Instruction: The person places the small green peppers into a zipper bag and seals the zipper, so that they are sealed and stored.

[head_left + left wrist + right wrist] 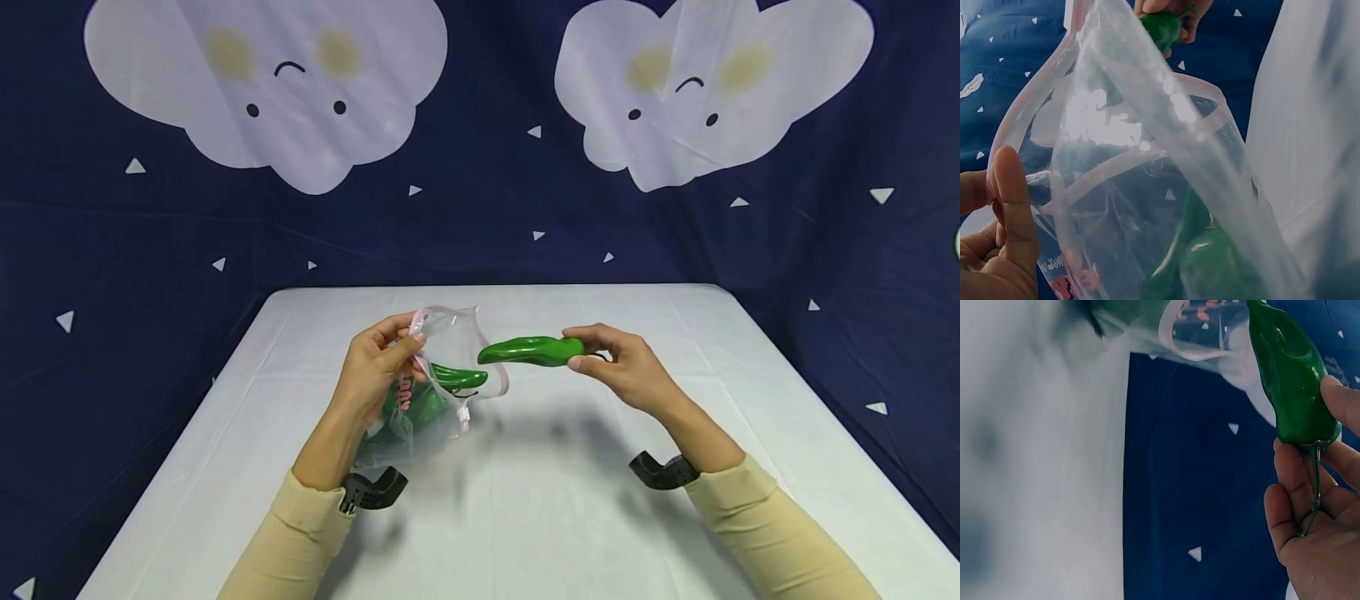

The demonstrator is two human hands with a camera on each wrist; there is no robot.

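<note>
My left hand (378, 367) pinches the pink-edged rim of a clear zip bag (457, 329), whose mouth gapes toward the right. Inside the bag lie green peppers (1216, 265), blurred by the plastic; one long pepper (459, 378) shows near the mouth. My right hand (622, 362) holds another green pepper (531, 351) by its stem end, thumb on one side and fingers on the other. Its tip points left, right at the bag's opening. In the right wrist view a thin stem (1316, 481) hangs from this pepper over the palm.
Both hands are above a table with a white cloth (555, 517). Behind it hangs a dark blue curtain (480, 225) with clouds and small triangles. A black wrist camera (375, 487) sits on the left wrist, another black camera (663, 471) on the right.
</note>
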